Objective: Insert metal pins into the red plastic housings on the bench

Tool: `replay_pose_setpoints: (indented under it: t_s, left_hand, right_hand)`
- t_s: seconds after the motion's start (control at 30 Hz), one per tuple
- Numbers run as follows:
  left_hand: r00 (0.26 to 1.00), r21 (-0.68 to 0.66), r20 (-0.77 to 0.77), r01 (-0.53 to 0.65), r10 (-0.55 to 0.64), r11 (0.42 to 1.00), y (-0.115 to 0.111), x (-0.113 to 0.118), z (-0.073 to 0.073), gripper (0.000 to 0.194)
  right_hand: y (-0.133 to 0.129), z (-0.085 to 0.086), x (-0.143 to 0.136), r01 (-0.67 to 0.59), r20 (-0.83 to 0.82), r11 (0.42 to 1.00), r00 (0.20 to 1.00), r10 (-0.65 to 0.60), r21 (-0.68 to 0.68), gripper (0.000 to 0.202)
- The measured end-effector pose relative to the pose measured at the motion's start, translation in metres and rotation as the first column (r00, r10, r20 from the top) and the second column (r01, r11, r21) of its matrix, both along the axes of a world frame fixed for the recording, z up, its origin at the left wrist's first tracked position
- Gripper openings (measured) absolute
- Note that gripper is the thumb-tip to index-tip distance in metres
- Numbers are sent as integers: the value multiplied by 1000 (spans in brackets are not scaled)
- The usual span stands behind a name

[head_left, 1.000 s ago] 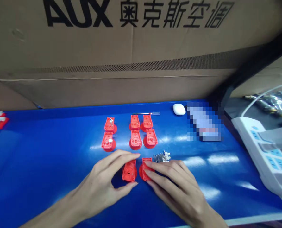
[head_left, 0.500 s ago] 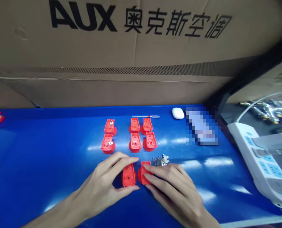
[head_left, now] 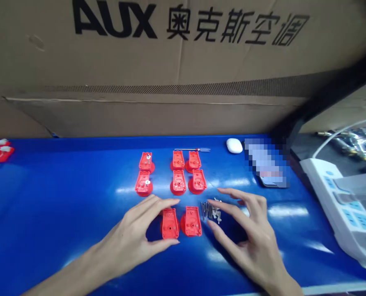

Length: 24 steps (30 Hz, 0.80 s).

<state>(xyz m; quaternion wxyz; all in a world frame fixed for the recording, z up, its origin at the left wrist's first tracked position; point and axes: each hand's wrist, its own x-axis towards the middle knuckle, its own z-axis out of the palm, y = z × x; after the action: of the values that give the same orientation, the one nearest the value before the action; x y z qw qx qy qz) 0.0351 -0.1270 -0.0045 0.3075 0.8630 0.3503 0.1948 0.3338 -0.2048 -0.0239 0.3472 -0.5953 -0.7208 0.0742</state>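
Note:
My left hand (head_left: 139, 228) curves round a red plastic housing (head_left: 170, 227), index finger along its far edge and thumb along its near edge. A second red housing (head_left: 192, 222) stands just right of it, untouched. My right hand (head_left: 250, 230) is open, its fingers spread and bent beside a small pile of screws (head_left: 206, 210) and silvery metal pieces (head_left: 216, 214). Its fingertips are close over the pile, and I see nothing held in them.
Several more red housings (head_left: 178, 182) stand in two rows further back; the left two (head_left: 144, 183) carry small metal pieces. Behind lie a screwdriver (head_left: 192, 149), a white rounded case (head_left: 234, 145) and a blurred-out flat object (head_left: 265, 164). A power strip (head_left: 339, 209) lies right; a cardboard box (head_left: 139, 65) stands behind.
My right hand has let go of the right-hand red housing and moved right to the metal pile, its fingers spreading. My left hand stays at its housing. The view has shifted slightly.

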Motion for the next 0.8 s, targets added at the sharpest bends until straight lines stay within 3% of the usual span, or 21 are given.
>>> replay_pose_setpoints:
  t_s: [0.17,0.4,0.8]
  left_hand:
    - [1000,39,0,-4,4,999,-1,-3,-3,77]
    - [999,-32,28,22,-22,999,-1,-4,-1,78]
    - [999,-9,32,38,-38,999,-1,-6,-1,75]
  right_hand:
    - [4,-5,5,-30,126,996,991,42,-89,49]
    - [11,0,13,-73,176,978,978,109,-197,60]
    - [17,5,9,-115,145,963,978,153,-244,39]
